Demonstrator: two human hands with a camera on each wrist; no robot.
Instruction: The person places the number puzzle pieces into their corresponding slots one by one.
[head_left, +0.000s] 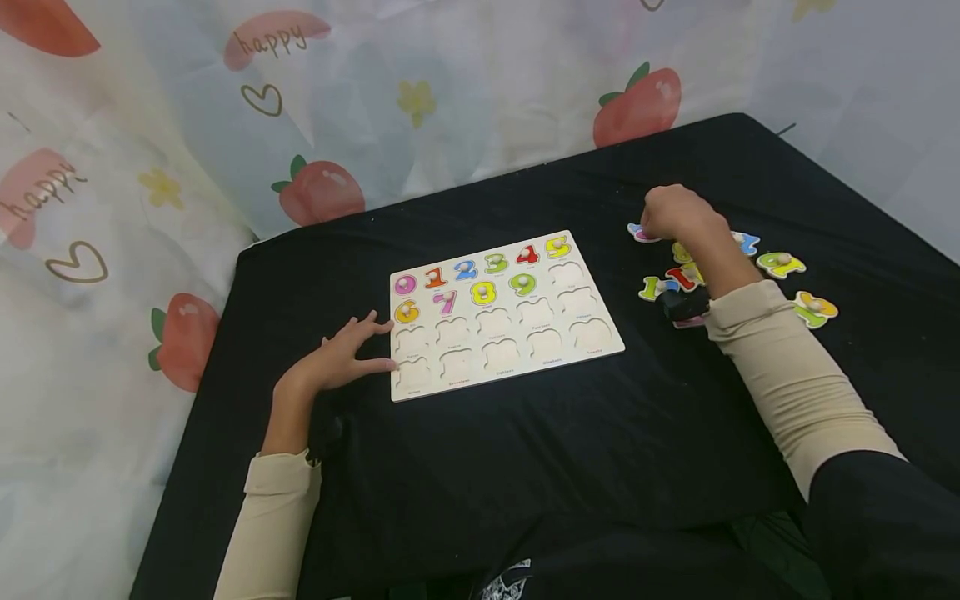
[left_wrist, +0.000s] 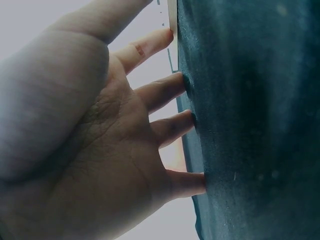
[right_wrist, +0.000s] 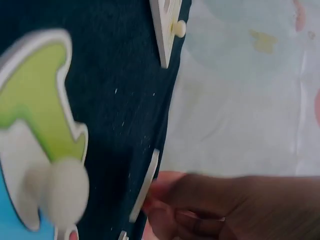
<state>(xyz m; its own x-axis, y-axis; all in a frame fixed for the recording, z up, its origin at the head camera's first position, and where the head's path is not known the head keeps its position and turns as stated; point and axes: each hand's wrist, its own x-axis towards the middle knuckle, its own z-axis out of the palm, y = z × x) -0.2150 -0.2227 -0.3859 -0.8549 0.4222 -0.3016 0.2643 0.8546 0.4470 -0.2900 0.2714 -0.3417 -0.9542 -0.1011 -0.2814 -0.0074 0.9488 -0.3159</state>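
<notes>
Plainly, one hand pinches a number piece, the other touches the puzzle board

Taking the wooden number puzzle board (head_left: 513, 312) as the clock's centre in the head view, the left hand (head_left: 341, 354) is at 9 o'clock, fingers spread wide, gripping nothing, its thumb and one finger touching the board's edge. At 2 o'clock, the right hand (head_left: 681, 212) is curled, pinching a blue-and-pink number piece (head_left: 642, 234) whose numeral is hidden.

Number pieces 0 to 9 (head_left: 483, 292) sit in the board's upper two rows; shaped recesses show below. Loose number pieces (head_left: 782, 265) lie scattered around 3 o'clock, some behind the right forearm; an orange-and-green one (head_left: 814, 308) is farthest out. Black cloth (head_left: 487, 467) covers the bench, and a fruit-printed backdrop (head_left: 480, 125) hangs at 12 o'clock.
</notes>
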